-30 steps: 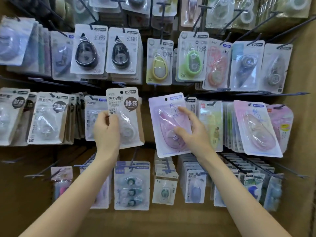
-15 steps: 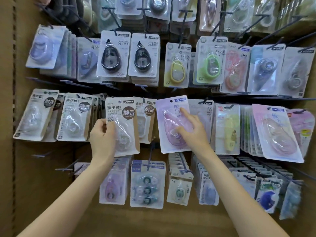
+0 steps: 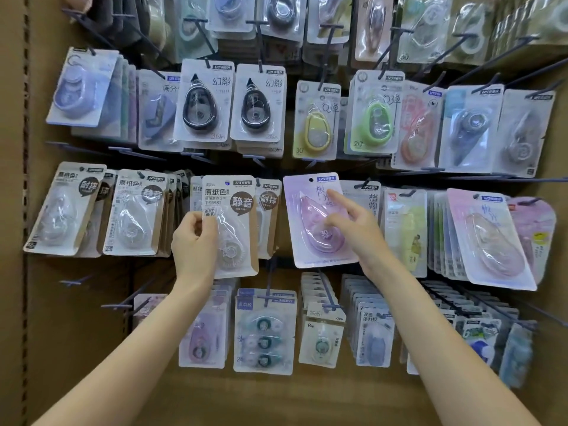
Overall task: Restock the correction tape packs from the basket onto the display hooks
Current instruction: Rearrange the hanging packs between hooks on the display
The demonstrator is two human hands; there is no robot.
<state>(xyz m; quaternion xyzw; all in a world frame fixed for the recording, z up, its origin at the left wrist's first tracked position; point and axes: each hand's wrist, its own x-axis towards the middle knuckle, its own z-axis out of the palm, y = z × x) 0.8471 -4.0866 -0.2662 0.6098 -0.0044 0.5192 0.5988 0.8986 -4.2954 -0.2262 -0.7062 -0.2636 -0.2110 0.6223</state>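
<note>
My left hand [image 3: 193,241] grips a kraft-edged pack with a clear correction tape [image 3: 235,229] by its left edge. It holds the pack in front of the middle row of similar brown packs [image 3: 135,213]. My right hand [image 3: 353,232] holds a lilac pack with a purple correction tape [image 3: 310,238], index finger stretched up its front. The punched hole at the top of the lilac pack shows no hook through it. A matching lilac pack [image 3: 488,238] hangs further right. The basket is out of view.
The cardboard display wall [image 3: 76,348] carries rows of dark hooks crowded with hanging blister packs above, below and to both sides. A few bare hooks [image 3: 72,282] stick out at lower left. Long hooks also jut out at lower right [image 3: 461,305].
Both hands still hold their packs. The brown pack now sits closer to the hanging brown packs. The lilac pack stands more upright and my right index finger has stretched upward.
</note>
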